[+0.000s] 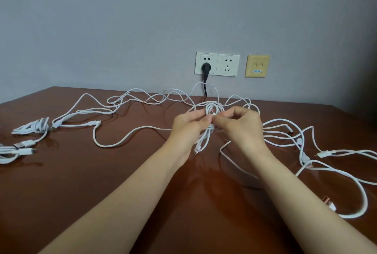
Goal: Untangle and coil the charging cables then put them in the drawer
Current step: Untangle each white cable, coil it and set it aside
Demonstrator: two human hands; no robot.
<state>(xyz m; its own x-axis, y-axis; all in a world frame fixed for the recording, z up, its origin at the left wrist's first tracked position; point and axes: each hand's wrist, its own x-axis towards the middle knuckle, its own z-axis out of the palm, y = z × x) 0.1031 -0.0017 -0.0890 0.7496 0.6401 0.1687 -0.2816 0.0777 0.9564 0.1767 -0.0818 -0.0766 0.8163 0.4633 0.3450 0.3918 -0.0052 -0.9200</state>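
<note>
L hand (pixel 188 125) & R hand (pixel 240 125) both pinch small white coiled cable (pixel 212 110) above glossy brown wooden desk (pixel 102 182).

White charging cables (pixel 130 100): one partly coiled and held up, the rest lying loose on the brown table (pixel 102 182).
The small coil (pixel 213 109) is a few tight loops standing upright above the tabletop, pinched between the left hand (pixel 188 125) and the right hand (pixel 242 125), with its tail ends hanging down between the wrists. Behind and to the left, long thin white cables cross each other in open loops along the far edge. More loose strands (pixel 285 131) fan out on the right, ending in a thicker white loop (pixel 361 202). At the left edge lie two bundled cables (pixel 33 127), with USB plugs (pixel 23 144) just beside them.
</note>
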